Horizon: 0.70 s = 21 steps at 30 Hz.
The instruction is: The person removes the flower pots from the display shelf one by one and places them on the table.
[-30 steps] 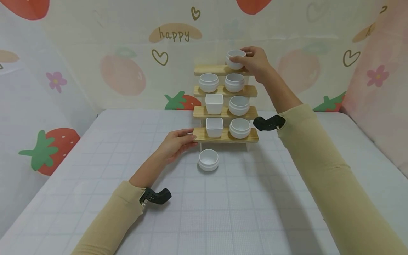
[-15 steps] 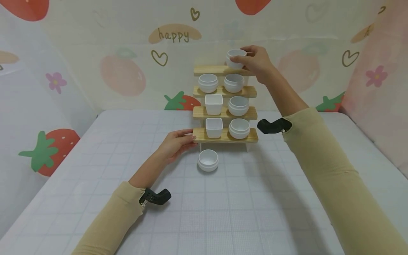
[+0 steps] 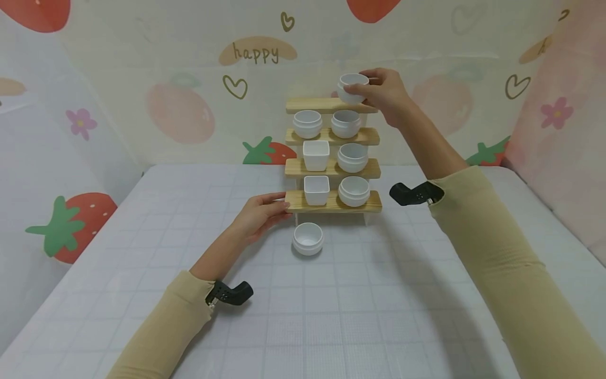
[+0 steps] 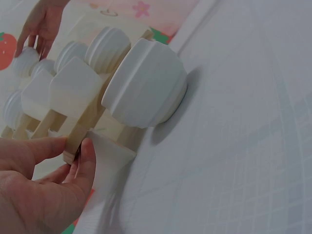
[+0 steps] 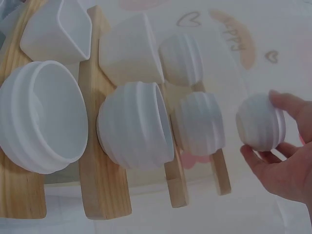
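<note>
A four-step wooden display rack point(image 3: 331, 201) stands on the table with white bowls on its lower three steps. My right hand point(image 3: 385, 97) pinches a round white bowl point(image 3: 352, 88) between thumb and fingers over the right part of the top step point(image 3: 314, 105). In the right wrist view a gap shows between this bowl point(image 5: 261, 122) and the top plank point(image 5: 222, 173). Thumb and fingers of my left hand point(image 3: 260, 216) grip the left end of the lowest step, seen closely in the left wrist view as a plank end point(image 4: 73, 151).
One round white bowl point(image 3: 307, 239) sits on the table in front of the rack. Square white bowls point(image 3: 316, 190) stand at the left of the two lower steps, round ones point(image 3: 354, 190) at the right. A printed cloth backdrop point(image 3: 189, 31) rises behind the table point(image 3: 303, 326).
My right hand and its bowl have shifted slightly to the right along the top step, and the right forearm has swung right. My left hand keeps its grip on the rack.
</note>
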Motion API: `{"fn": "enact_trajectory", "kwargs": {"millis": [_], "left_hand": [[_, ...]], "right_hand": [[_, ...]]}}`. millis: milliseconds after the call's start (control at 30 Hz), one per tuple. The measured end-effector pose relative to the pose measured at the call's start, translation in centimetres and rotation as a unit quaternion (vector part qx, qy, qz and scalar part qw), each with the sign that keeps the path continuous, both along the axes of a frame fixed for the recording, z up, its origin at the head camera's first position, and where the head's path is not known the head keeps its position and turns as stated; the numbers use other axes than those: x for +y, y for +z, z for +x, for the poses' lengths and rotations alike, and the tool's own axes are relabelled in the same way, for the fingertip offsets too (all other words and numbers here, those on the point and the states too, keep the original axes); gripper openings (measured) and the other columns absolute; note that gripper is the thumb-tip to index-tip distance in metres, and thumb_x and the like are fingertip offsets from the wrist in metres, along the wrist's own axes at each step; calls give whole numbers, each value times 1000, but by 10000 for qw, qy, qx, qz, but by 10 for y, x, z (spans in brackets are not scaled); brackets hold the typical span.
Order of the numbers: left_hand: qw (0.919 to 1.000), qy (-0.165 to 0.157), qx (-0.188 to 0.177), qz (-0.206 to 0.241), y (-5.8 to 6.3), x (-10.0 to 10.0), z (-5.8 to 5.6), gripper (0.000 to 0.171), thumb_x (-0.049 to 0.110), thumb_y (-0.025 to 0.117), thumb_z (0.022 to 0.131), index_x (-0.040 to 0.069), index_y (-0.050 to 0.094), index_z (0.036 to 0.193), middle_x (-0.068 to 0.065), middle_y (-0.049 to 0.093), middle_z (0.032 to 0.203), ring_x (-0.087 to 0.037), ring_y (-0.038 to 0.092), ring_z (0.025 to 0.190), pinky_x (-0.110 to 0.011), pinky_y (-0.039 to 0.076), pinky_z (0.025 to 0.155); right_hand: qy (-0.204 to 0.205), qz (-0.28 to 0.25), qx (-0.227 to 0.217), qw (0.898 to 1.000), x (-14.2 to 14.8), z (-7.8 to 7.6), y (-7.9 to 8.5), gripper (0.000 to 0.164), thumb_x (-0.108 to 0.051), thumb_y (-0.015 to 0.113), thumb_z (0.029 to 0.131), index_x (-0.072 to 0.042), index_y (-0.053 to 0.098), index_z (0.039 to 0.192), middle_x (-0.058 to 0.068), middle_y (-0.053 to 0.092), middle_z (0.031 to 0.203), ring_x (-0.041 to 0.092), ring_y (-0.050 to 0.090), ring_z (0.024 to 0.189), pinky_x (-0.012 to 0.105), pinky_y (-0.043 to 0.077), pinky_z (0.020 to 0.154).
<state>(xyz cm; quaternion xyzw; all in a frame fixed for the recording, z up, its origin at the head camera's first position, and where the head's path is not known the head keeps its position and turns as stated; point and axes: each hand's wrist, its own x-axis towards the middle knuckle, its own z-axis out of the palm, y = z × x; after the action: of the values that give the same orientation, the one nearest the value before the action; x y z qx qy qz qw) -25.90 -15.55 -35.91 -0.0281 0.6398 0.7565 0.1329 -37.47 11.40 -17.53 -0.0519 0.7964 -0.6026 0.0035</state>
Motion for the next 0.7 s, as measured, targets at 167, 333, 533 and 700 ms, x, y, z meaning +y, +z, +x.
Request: {"fn": "enact_trajectory", "kwargs": {"millis": [167, 333, 533, 700], "left_hand": [[10000, -29, 19, 13, -1, -1, 0, 53, -2, 54, 108, -9, 39, 158, -23, 55, 141, -7, 68, 88, -17, 61, 85], [10000, -52, 35, 2, -1, -1, 0, 53, -2, 54, 108, -9, 39, 158, -23, 54, 142, -7, 68, 88, -18, 61, 85], [9999, -85, 82, 4, 0, -1, 1, 52, -3, 53, 108, -9, 38, 158, -26, 52, 145, -7, 68, 90, -18, 61, 86], [9999, -75, 87, -13, 1, 0, 2, 52, -2, 53, 108, -9, 39, 158, -25, 53, 143, -7, 68, 89, -18, 61, 87]], "right_hand": [[-5, -3, -44, 10000, 1, 3, 0, 66, -23, 73, 101, -9, 45, 159, 10, 50, 155, 21, 54, 130, 28, 47, 117], [24, -81, 16, 10000, 4, 4, -2, 66, -20, 74, 99, -6, 46, 157, 10, 52, 152, 20, 57, 128, 29, 48, 116], [86, -102, 46, 9999, 7, 7, -4, 67, -20, 74, 100, -6, 45, 158, 12, 50, 156, 22, 56, 132, 30, 48, 117], [134, -166, 65, 9998, 8, 10, -5, 66, -20, 74, 100, -6, 46, 157, 12, 51, 155, 23, 57, 131, 33, 48, 117]]}}
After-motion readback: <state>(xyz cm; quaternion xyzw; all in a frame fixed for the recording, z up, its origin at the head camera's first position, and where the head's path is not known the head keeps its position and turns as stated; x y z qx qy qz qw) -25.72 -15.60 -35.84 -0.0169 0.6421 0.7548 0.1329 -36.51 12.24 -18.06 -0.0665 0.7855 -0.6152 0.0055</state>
